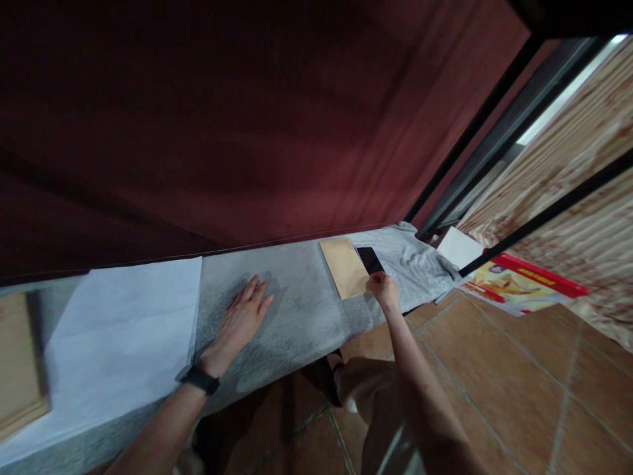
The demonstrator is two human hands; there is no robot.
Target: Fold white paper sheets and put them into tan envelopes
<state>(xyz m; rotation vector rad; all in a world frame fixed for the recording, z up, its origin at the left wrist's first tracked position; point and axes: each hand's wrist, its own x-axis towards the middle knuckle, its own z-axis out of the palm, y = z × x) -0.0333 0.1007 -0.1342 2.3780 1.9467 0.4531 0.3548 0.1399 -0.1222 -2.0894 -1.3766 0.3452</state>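
Observation:
My left hand [241, 319] lies flat with fingers spread on a grey cloth-covered surface [301, 310]; a black band sits on that wrist. My right hand [383, 287] reaches to the far right end, fingers curled at the lower corner of a tan envelope [343, 265], beside a black phone [369, 259] that lies next to the envelope. Whether the fingers pinch the envelope or only touch it is not clear.
A large white sheet [123, 330] lies left of my left hand, with a wooden board [17, 363] at the far left. A dark red wall [247, 119] rises behind. A white paper [459, 247] and a red-yellow box [519, 284] sit at right over a tiled floor [494, 382].

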